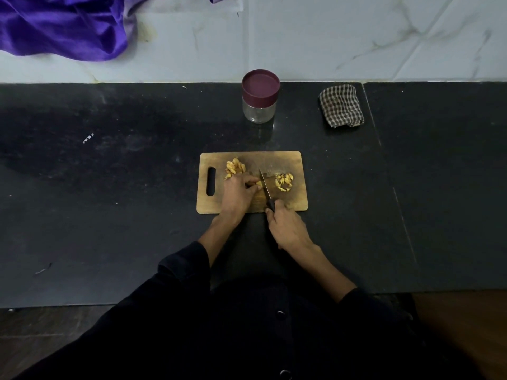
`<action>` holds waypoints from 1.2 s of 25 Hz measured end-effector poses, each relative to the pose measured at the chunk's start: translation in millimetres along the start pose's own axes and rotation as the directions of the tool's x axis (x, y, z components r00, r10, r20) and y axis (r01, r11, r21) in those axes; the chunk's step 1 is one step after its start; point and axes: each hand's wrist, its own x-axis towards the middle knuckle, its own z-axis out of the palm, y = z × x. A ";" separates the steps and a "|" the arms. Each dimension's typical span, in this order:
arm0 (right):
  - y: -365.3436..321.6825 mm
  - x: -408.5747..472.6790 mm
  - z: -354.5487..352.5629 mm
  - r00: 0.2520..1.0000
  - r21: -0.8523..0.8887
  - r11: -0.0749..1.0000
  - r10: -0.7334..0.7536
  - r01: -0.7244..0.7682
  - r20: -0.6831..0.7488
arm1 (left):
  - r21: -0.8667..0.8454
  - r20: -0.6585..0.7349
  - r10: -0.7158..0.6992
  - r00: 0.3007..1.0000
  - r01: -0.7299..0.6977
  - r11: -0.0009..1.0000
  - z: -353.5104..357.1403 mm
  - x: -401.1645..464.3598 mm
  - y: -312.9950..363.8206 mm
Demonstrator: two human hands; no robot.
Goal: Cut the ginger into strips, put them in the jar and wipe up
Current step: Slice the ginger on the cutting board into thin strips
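The left hand [238,191] pinches a ginger piece [259,184] at its fingertips on the cutting board [297,200]; the right hand [286,225] grips the knife [265,187], blade just beside the ginger.

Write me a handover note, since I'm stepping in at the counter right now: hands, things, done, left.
Left hand pins a ginger piece on the board. Right hand grips the knife, blade on the board beside that piece.
Two ginger piles on the board: left pile, right pile.
Jar behind the board, lid on, looks empty. Cloth folded to its right.
Done: most cutting.
Left: finish the piece, open and fill the jar, wipe.
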 end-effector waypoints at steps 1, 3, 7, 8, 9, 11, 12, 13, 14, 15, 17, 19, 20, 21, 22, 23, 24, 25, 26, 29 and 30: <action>-0.3 0.3 -0.1 1.000 -0.012 1.000 -0.003 0.003 -0.004 | -0.001 0.000 -0.001 1.000 0.001 1.000 0.2 0.4 -0.4; -0.7 0.7 -0.6 1.000 -0.031 0.999 -0.008 0.008 -0.007 | -0.003 0.001 -0.007 1.000 0.007 1.000 1.2 1.5 -1.5; -2.3 0.6 0.0 1.000 -0.055 0.998 0.015 -0.015 -0.009 | 0.004 -0.030 -0.028 0.999 0.028 1.000 3.2 2.1 -2.1; -3.1 0.2 0.2 1.000 -0.054 0.998 0.022 -0.023 -0.009 | 0.007 -0.031 -0.027 0.999 0.027 1.000 3.7 2.1 -2.1; -4.0 0.2 0.5 1.000 -0.051 0.998 0.028 -0.028 -0.007 | 0.011 -0.026 -0.025 0.999 0.025 1.000 3.9 2.2 -2.5; -5.6 0.7 0.8 0.999 -0.046 0.998 0.035 -0.035 -0.001 | 0.013 -0.018 -0.022 1.000 0.022 1.000 3.7 2.6 -2.9; -6.3 0.9 0.8 0.999 -0.047 0.998 0.038 -0.038 0.001 | 0.011 -0.018 -0.020 1.000 0.020 1.000 3.6 2.8 -3.1; -6.4 0.8 0.8 0.999 -0.053 0.998 0.043 -0.043 0.004 | 0.010 -0.023 -0.017 1.000 0.018 1.000 3.8 2.6 -3.1; -5.6 -0.2 0.6 0.999 -0.063 0.997 0.048 -0.048 0.009 | 0.009 -0.031 -0.016 0.999 0.017 1.000 4.4 2.3 -2.6; -3.6 -2.5 0.8 0.998 -0.074 0.996 0.054 -0.053 0.018 | 0.009 -0.038 -0.019 0.999 0.019 1.000 4.8 1.7 -1.7; 1.6 -9.9 2.1 0.997 -0.095 0.994 0.061 -0.057 0.037 | 0.011 -0.040 -0.026 0.999 0.026 1.000 4.5 1.2 -0.9; 5.3 -17.8 2.3 0.997 -0.104 0.993 0.056 -0.050 0.047 | 0.007 -0.027 -0.028 0.999 0.028 1.000 3.7 1.4 -1.7; 6.2 -19.6 2.4 0.998 -0.101 0.994 0.053 -0.048 0.045 | 0.006 -0.020 -0.030 0.999 0.030 1.000 3.0 1.4 -1.8; 6.9 -19.7 2.4 0.998 -0.098 0.994 0.051 -0.047 0.040 | 0.007 -0.015 -0.029 0.999 0.029 1.000 2.7 1.1 -2.0; 8.3 -19.1 2.0 0.998 -0.091 0.995 0.053 -0.051 0.029 | 0.009 -0.010 -0.028 1.000 0.029 1.000 2.7 0.9 -2.1; 9.9 -18.1 0.5 0.998 -0.076 0.995 0.064 -0.063 0.011 | 0.011 -0.006 -0.027 1.000 0.027 1.000 3.0 0.6 -2.0; 11.9 -16.7 -1.8 0.997 -0.054 0.995 0.080 -0.080 -0.008 | 0.012 -0.004 -0.025 1.000 0.026 1.000 3.2 0.7 -2.4; 13.7 -15.7 -3.9 0.995 -0.032 0.995 0.094 -0.095 -0.024 | 0.014 -0.002 -0.027 1.000 0.027 1.000 3.1 0.6 -3.0; 15.2 -15.2 -5.7 0.994 -0.016 0.995 0.101 -0.102 -0.036 | 0.013 0.002 -0.032 0.999 0.032 0.999 2.9 0.5 -3.6; 12.5 -16.2 -8.3 0.996 0.014 0.997 0.080 -0.080 -0.035 | -0.012 0.016 -0.056 0.998 0.056 0.998 2.3 1.0 -4.2; 9.4 -16.3 -8.0 0.997 0.022 0.997 0.070 -0.069 -0.023 | -0.015 0.017 -0.059 0.998 0.059 0.998 2.2 0.9 -3.7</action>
